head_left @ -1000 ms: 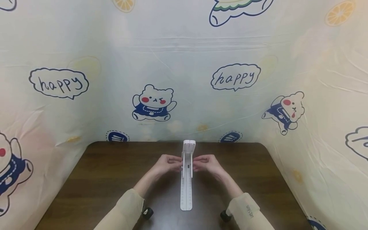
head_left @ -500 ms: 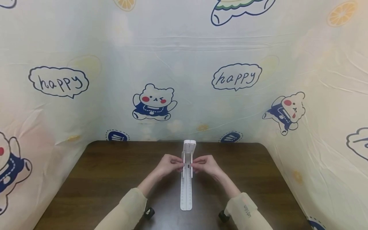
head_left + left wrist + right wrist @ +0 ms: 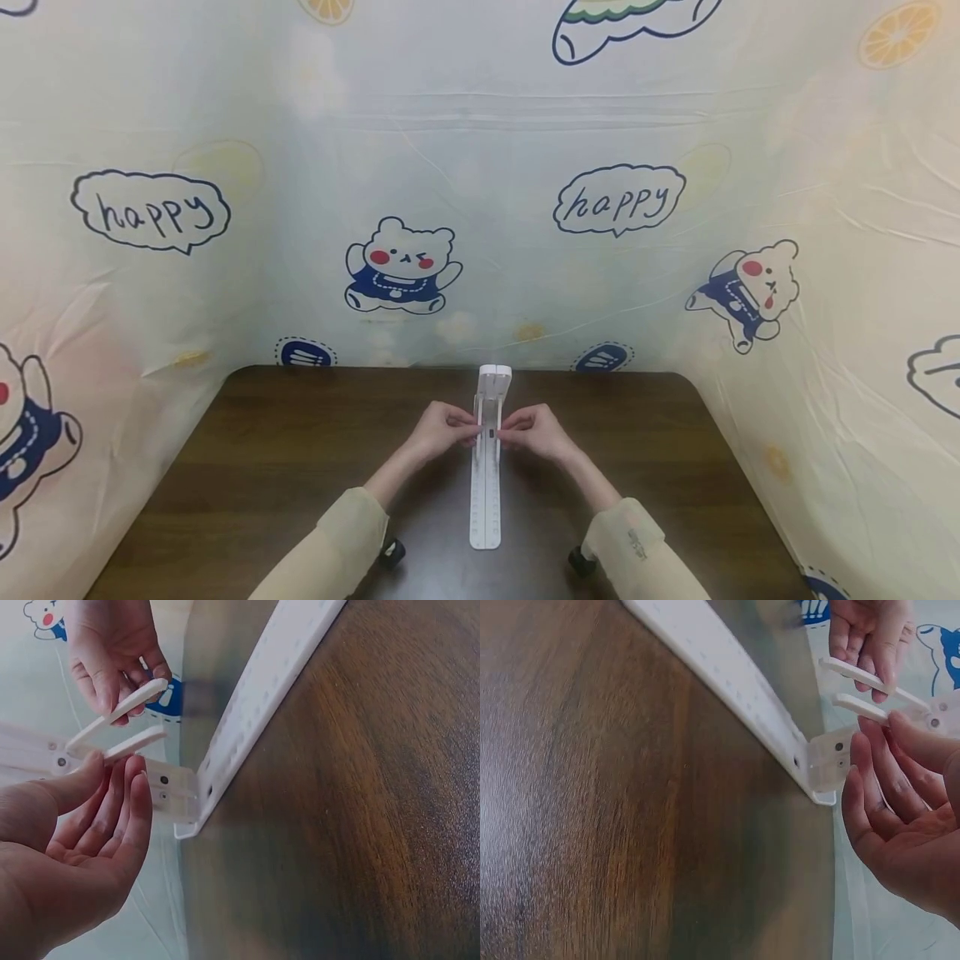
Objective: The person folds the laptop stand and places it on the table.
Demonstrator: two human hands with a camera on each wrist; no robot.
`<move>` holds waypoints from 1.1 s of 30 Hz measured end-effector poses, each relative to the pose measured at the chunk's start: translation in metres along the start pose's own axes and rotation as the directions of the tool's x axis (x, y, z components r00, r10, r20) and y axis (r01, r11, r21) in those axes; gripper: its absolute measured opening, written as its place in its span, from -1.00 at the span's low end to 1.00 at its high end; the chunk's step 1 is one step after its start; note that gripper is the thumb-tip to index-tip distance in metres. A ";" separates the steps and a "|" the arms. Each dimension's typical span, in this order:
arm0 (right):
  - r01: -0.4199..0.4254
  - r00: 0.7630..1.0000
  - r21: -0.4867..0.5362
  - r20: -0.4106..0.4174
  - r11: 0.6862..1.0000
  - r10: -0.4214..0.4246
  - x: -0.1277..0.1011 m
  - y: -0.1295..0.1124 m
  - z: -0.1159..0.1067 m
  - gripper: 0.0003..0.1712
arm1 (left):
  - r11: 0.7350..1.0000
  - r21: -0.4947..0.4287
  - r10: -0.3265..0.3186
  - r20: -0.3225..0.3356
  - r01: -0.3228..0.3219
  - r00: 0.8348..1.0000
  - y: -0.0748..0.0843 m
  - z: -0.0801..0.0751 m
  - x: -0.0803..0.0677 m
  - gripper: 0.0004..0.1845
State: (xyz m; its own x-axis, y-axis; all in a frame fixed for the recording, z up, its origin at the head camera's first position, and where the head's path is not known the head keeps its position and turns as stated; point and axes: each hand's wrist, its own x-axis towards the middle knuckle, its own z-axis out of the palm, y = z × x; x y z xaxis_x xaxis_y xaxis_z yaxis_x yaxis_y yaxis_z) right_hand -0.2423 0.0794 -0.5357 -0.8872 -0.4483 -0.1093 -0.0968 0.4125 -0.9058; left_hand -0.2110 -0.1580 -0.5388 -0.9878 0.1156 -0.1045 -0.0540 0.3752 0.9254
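A white plastic stand lies along the middle of the dark wooden table (image 3: 285,467). Its long perforated base strip (image 3: 486,508) points toward me. At the far end a hinged bracket (image 3: 176,791) carries two thin white arms (image 3: 135,741) that rise above the base. My left hand (image 3: 468,429) pinches one arm from the left side with thumb and fingertips (image 3: 133,769). My right hand (image 3: 510,433) pinches the other arm (image 3: 861,706) from the right. In the right wrist view my right hand's fingertips (image 3: 866,727) meet that arm near the bracket (image 3: 829,761).
A printed cloth with bears and "happy" bubbles (image 3: 618,200) walls in the table at the back and on both sides. Dark table surface lies to the left and right of the stand. Small black wrist devices (image 3: 390,552) sit at my cuffs.
Both hands have drawn slightly closer together on the two arms. The stand's base has not moved on the table.
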 end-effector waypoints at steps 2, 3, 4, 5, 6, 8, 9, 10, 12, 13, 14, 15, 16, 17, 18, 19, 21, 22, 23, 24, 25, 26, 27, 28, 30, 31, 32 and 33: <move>0.002 1.000 -0.018 0.004 1.000 -0.002 0.002 0.002 0.000 -0.78 | 1.000 0.010 -0.003 -0.013 0.003 1.000 0.000 0.001 0.001 -0.82; 0.004 1.000 -0.025 0.004 1.000 -0.004 0.003 0.003 0.000 -0.79 | 1.000 0.017 -0.002 -0.019 0.003 1.000 0.000 0.002 0.001 -0.83; 0.006 1.000 -0.032 0.005 0.999 -0.006 0.003 0.003 0.000 -0.79 | 1.000 0.023 -0.003 -0.024 0.003 1.000 0.000 0.002 0.002 -0.83; 0.012 1.000 -0.037 0.006 0.999 -0.012 0.004 0.004 0.000 -0.79 | 1.000 0.029 -0.003 -0.029 0.004 1.000 0.000 0.003 0.002 -0.83; 0.017 1.000 -0.038 0.005 0.999 -0.017 0.004 0.005 0.000 -0.80 | 0.999 0.034 -0.003 -0.032 0.004 0.999 0.000 0.003 0.002 -0.83; 0.020 1.000 -0.042 0.003 0.999 -0.020 0.006 0.006 0.000 -0.81 | 0.999 0.033 -0.010 -0.036 0.012 0.999 0.000 0.004 0.003 -0.84; 0.026 1.000 -0.040 0.002 0.999 -0.026 0.006 0.007 0.001 -0.81 | 0.999 0.034 -0.015 -0.037 0.016 0.999 0.000 0.004 0.004 -0.84; 0.032 0.999 -0.043 -0.001 0.999 -0.032 0.007 0.008 0.001 -0.80 | 0.999 0.030 -0.018 -0.038 0.019 0.999 -0.001 0.005 0.004 -0.84; 0.043 0.999 -0.049 -0.008 0.998 -0.043 0.008 0.009 0.001 -0.81 | 0.999 0.029 -0.022 -0.042 0.023 0.999 -0.001 0.005 0.005 -0.84; 0.049 0.999 -0.056 -0.012 0.997 -0.049 0.008 0.010 0.001 -0.82 | 0.999 0.029 -0.024 -0.048 0.025 0.999 -0.002 0.005 0.006 -0.84; 0.053 0.998 -0.064 -0.015 0.997 -0.054 0.009 0.010 0.001 -0.82 | 0.999 0.029 -0.026 -0.055 0.027 0.998 -0.003 0.006 0.007 -0.84; 0.056 0.998 -0.074 -0.021 0.996 -0.058 0.010 0.011 0.002 -0.83 | 0.999 0.032 -0.026 -0.062 0.028 0.998 -0.003 0.006 0.008 -0.85; 0.061 0.998 -0.085 -0.025 0.995 -0.063 0.011 0.012 0.002 -0.84 | 0.999 0.033 -0.027 -0.072 0.029 0.997 -0.004 0.006 0.009 -0.85; 0.063 0.997 -0.091 -0.028 0.994 -0.066 0.013 0.013 0.002 -0.85 | 0.999 0.032 -0.026 -0.083 0.029 0.996 -0.005 0.007 0.009 -0.85; 0.062 0.997 -0.097 -0.029 0.993 -0.066 0.014 0.013 0.002 -0.85 | 0.999 0.032 -0.029 -0.095 0.032 0.995 -0.005 0.007 0.010 -0.85; 0.063 0.997 -0.102 -0.033 0.993 -0.067 0.015 0.014 0.002 -0.85 | 0.999 0.033 -0.027 -0.107 0.030 0.994 -0.006 0.007 0.011 -0.85; 0.064 0.997 -0.109 -0.038 0.992 -0.069 0.017 0.016 0.002 -0.85 | 0.999 0.029 -0.027 -0.124 0.030 0.992 -0.005 0.007 0.012 -0.85; 0.069 0.996 -0.111 -0.041 0.991 -0.074 0.018 0.016 0.003 -0.85 | 0.999 0.024 -0.031 -0.135 0.035 0.990 -0.005 0.007 0.012 -0.85; 0.071 0.996 -0.110 -0.045 0.991 -0.076 0.019 0.016 0.003 -0.85 | 0.999 0.022 -0.031 -0.142 0.034 0.989 -0.004 0.007 0.012 -0.85; 0.071 0.996 -0.108 -0.051 0.992 -0.077 0.020 0.015 0.004 -0.85 | 0.999 0.021 -0.038 -0.149 0.042 0.988 -0.003 0.007 0.012 -0.85; 0.070 0.995 -0.107 -0.058 0.992 -0.077 0.021 0.015 0.005 -0.85 | 0.999 0.019 -0.042 -0.155 0.046 0.987 -0.003 0.007 0.012 -0.85; 0.066 0.995 -0.106 -0.067 0.992 -0.074 0.022 0.014 0.005 -0.85 | 0.998 0.017 -0.049 -0.160 0.053 0.986 -0.002 0.006 0.012 -0.84; 0.061 0.994 -0.103 -0.079 0.993 -0.069 0.023 0.014 0.006 -0.85 | 0.998 0.017 -0.054 -0.164 0.057 0.985 -0.002 0.006 0.012 -0.84; 0.060 0.993 -0.101 -0.092 0.993 -0.070 0.024 0.014 0.006 -0.84 | 0.998 0.019 -0.059 -0.168 0.063 0.984 -0.002 0.006 0.013 -0.83; 0.043 0.992 -0.089 -0.119 0.995 -0.053 0.026 0.014 0.007 -0.82 | 0.997 0.025 -0.062 -0.172 0.067 0.983 -0.002 0.006 0.013 -0.82; 0.030 0.990 -0.079 -0.133 0.996 -0.041 0.026 0.014 0.007 -0.82 | 0.997 0.031 -0.061 -0.172 0.067 0.983 -0.003 0.006 0.014 -0.81; 0.015 0.988 -0.067 -0.150 0.998 -0.025 0.026 0.014 0.007 -0.81 | 0.997 0.032 -0.063 -0.171 0.069 0.983 -0.003 0.006 0.015 -0.79; 0.000 0.987 -0.055 -0.163 0.999 -0.009 0.027 0.014 0.007 -0.80 | 0.997 0.033 -0.064 -0.166 0.070 0.984 -0.004 0.007 0.015 -0.77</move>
State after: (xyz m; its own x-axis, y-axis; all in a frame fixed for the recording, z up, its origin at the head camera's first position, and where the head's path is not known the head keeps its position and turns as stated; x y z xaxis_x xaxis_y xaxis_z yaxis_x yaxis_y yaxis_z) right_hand -0.2642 0.0677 -0.5540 -0.9481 -0.3164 -0.0327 -0.1215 0.4552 -0.8821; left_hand -0.2251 -0.1516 -0.5462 -0.9928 -0.0628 -0.1015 -0.1184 0.4125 0.9032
